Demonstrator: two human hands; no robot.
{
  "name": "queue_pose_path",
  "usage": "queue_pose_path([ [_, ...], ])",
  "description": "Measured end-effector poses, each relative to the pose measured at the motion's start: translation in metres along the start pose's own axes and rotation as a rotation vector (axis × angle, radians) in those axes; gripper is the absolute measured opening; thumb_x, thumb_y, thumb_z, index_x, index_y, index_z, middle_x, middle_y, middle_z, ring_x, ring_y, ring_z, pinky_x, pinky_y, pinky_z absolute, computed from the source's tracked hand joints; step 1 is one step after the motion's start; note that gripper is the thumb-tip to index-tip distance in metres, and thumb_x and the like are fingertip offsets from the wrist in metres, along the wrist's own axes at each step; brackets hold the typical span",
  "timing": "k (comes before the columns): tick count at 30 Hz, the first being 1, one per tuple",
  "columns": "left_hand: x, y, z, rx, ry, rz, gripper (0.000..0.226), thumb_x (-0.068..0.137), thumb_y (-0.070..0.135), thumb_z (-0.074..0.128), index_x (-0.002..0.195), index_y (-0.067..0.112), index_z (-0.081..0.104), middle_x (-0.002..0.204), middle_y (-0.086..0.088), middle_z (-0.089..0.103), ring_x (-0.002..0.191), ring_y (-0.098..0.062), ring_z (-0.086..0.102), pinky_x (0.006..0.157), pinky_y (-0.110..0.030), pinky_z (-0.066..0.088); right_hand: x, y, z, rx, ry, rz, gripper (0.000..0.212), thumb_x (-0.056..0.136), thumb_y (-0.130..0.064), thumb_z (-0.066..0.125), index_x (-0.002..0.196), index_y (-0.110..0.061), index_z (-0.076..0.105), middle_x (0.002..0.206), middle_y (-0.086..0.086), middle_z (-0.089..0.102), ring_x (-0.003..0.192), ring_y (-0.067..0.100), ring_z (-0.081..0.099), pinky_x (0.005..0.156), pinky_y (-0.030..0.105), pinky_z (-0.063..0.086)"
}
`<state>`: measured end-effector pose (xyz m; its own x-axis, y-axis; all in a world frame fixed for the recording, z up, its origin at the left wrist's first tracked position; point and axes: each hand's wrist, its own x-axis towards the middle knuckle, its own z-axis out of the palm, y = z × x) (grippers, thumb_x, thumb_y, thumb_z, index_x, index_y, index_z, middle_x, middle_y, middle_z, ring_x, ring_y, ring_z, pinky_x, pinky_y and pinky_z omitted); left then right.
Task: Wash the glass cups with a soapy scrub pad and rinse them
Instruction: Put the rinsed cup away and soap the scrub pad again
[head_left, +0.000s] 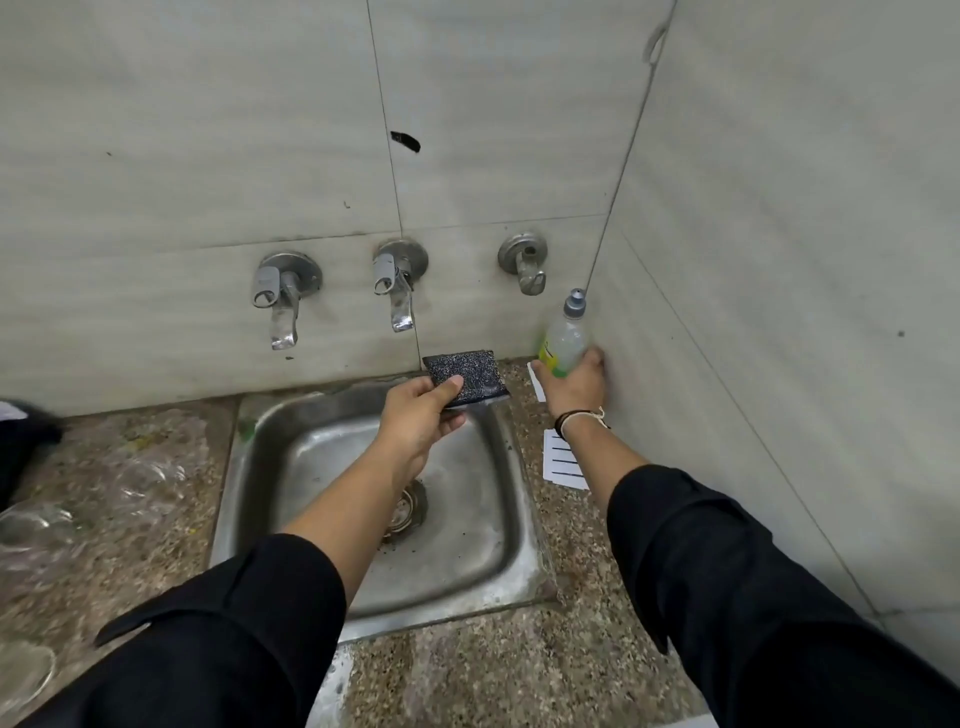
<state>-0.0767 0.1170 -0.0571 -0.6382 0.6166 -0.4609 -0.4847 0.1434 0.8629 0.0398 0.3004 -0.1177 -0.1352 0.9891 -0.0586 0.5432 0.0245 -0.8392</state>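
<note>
Left hand (421, 415): raised ahead, thumb on top, fingers beneath, pinching a flat pad.
Right hand (574, 384): stretched further forward, fingers wrapped round a bottle.
Arms: both extended, black sleeves pushed back, a band on the right wrist.

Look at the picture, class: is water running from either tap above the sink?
No: both taps over the sink show no stream, while the left hand holds the scrub pad.

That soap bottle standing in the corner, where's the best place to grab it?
Around its lower body, coming from the front. The soap bottle stands upright close to the corner walls, so only the front side is free. Its body is round and wider than the neck. The right hand already grips it there.
</note>
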Motion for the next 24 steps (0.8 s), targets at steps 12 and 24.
queue_pose_path([
  [12,-0.023,-0.003,-0.038,-0.082,0.012,-0.069,0.014,0.097,0.015,0.069,0.088,0.019,0.058,0.078,0.000,0.071,0.064,-0.015,0.067,0.065,-0.030,0.057,-0.038,0.009,-0.002,0.057,0.063,-0.336,0.046,0.083,-0.039,0.074,0.116,-0.009,0.064,0.109,0.010,0.063,0.101,0.027,0.058,0.084,0.034,0.045],
  [24,-0.087,0.002,-0.071,-0.164,0.021,-0.076,0.009,0.101,0.024,0.063,0.102,0.016,0.061,0.085,-0.008,0.066,0.065,-0.018,0.064,0.057,-0.026,0.056,-0.105,-0.052,-0.067,-0.500,0.152,-1.347,0.050,0.082,-0.027,0.061,0.130,-0.013,0.055,0.124,0.014,0.064,0.111,0.033,0.061,0.107,0.058,0.039],
])
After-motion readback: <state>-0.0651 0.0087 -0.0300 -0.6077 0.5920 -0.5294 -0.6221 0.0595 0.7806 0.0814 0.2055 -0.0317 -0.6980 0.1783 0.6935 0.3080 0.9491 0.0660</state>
